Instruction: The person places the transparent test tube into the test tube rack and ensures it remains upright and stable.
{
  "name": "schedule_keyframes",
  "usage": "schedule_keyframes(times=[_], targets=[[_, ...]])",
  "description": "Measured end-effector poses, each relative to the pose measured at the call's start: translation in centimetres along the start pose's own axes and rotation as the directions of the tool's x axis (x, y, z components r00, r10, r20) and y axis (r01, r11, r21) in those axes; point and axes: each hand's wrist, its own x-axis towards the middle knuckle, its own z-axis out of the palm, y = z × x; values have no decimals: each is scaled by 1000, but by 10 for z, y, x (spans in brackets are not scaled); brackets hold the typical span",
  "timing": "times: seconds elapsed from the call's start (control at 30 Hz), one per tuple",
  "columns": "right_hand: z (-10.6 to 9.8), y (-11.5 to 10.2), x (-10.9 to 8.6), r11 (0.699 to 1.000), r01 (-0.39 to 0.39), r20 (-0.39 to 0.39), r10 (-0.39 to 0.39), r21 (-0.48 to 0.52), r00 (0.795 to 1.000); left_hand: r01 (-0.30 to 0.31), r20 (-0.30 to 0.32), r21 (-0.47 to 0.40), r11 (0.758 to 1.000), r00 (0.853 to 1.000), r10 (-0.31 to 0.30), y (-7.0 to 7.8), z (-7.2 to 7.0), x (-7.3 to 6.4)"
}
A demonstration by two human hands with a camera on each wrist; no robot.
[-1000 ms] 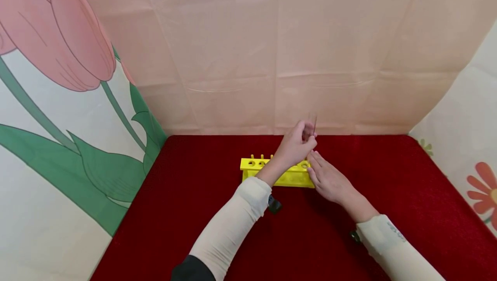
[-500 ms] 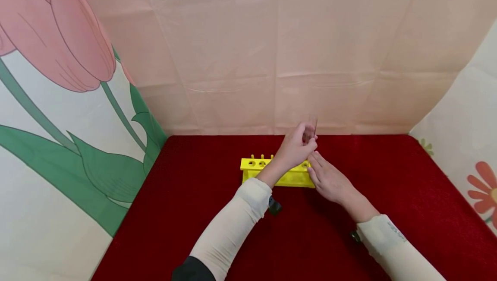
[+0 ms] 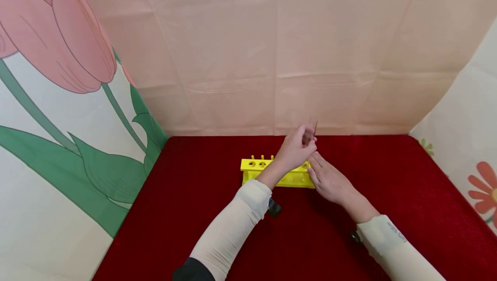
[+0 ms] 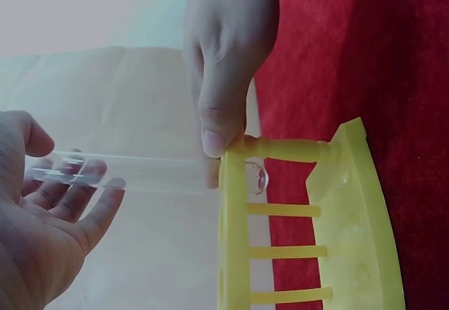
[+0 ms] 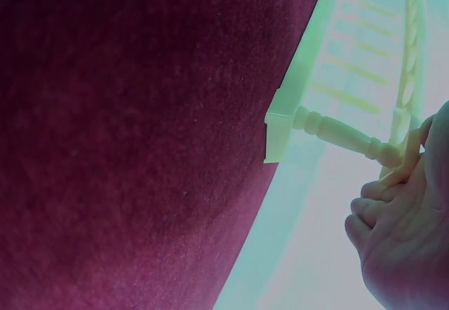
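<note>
Head view showed my left hand (image 3: 295, 149) raised over the right end of the yellow plastic test-tube rack (image 3: 277, 172), fingers curled round a clear glass test tube (image 3: 312, 127) whose open top stuck up above my knuckles. My right hand (image 3: 330, 181) lay just beside it on the red velvet worktop (image 3: 194, 212), fingers stretched toward the rack's end hole. Peach cloth (image 3: 272, 48) with a tulip print hung behind.

Left wrist view put the clear glass test tube (image 4: 140, 173) between my curled left fingers (image 4: 70, 198), its rounded bottom just through the hole in the rack's top bar (image 4: 235, 226). My right thumb (image 4: 221, 124) pressed on the turned end post (image 4: 280, 149), touching the tube's side or very near it.

Right wrist view caught only the rack's end post (image 5: 337, 131) and base corner (image 5: 280, 138) on the velvet, with my right fingers (image 5: 393, 233) loosely bent at the top bar, pinning rather than wrapping it.

My worry was the tilt: if I pushed the tube down off-axis, its tip could miss the lower seat and jam, or lever the light rack over. Glass held by fingertips could also slip and drop through hard. If my steadying thumb eased off, the rack might slide on the velvet.
</note>
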Motion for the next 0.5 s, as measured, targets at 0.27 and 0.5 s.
schedule_keyframes(times=[0.27, 0.5], targets=[[-1, -1, 0, 1000, 0, -4, 1, 10, 1000, -11, -1, 13, 1000, 1000, 11, -4, 2, 0], [-2, -3, 1, 1000, 1, 2, -1, 15, 1000, 16, 4, 10, 1000, 1000, -16, -10, 5, 0]])
